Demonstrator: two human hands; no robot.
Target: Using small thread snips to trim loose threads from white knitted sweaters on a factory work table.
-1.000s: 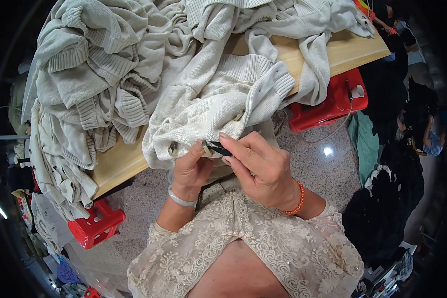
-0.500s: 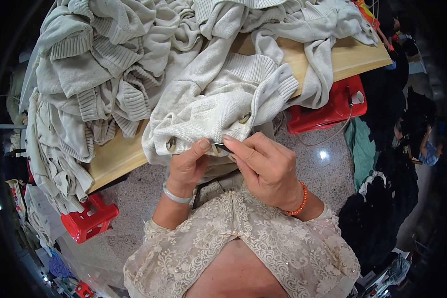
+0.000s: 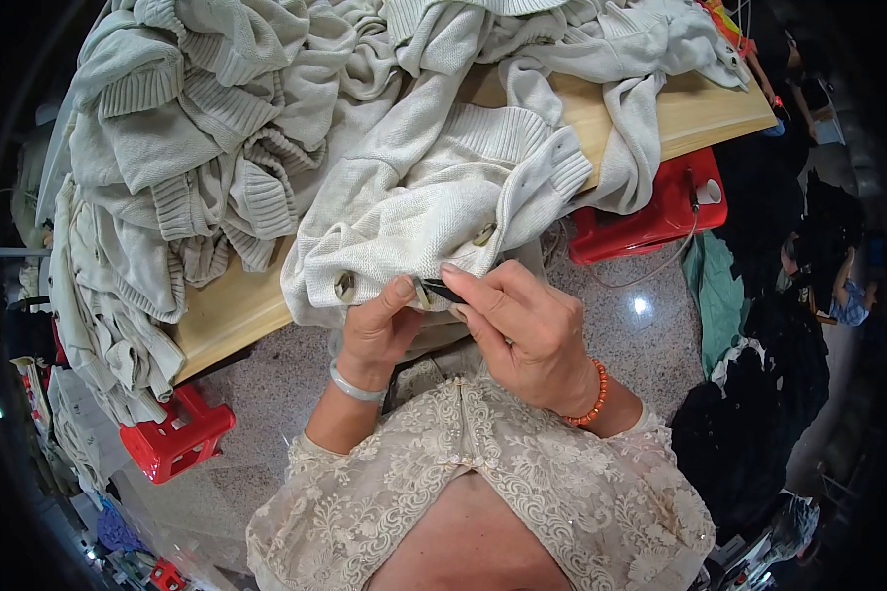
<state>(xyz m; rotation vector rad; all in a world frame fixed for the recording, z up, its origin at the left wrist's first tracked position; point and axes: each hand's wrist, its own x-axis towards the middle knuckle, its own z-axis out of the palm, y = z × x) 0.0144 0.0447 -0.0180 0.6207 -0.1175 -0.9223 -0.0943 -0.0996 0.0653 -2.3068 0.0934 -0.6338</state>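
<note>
A cream knit cardigan (image 3: 414, 217) with ribbed edges hangs over the near table edge toward me. My left hand (image 3: 377, 330) is closed on its lower edge, thumb on top. Between the thumb and fingers of my right hand (image 3: 522, 330) is a small black pointed tool (image 3: 443, 292); its exact kind is too hidden to tell. The tip meets the knit beside my left thumb, at a small pale piece that I cannot make out clearly. One brownish button (image 3: 344, 287) shows left of my thumb, another button (image 3: 484, 234) farther up the fabric.
More cream knitwear (image 3: 187, 128) is heaped on the wooden table (image 3: 237, 315), spilling over its left side. A red stool (image 3: 179, 433) stands at lower left, another red stool (image 3: 650, 212) under the right side with a white cable. Dark cloth (image 3: 759, 424) lies at right.
Both hands stay at the same spot on the cardigan. The black tool has tilted slightly and shows a little more, and the left button has turned more into view.
</note>
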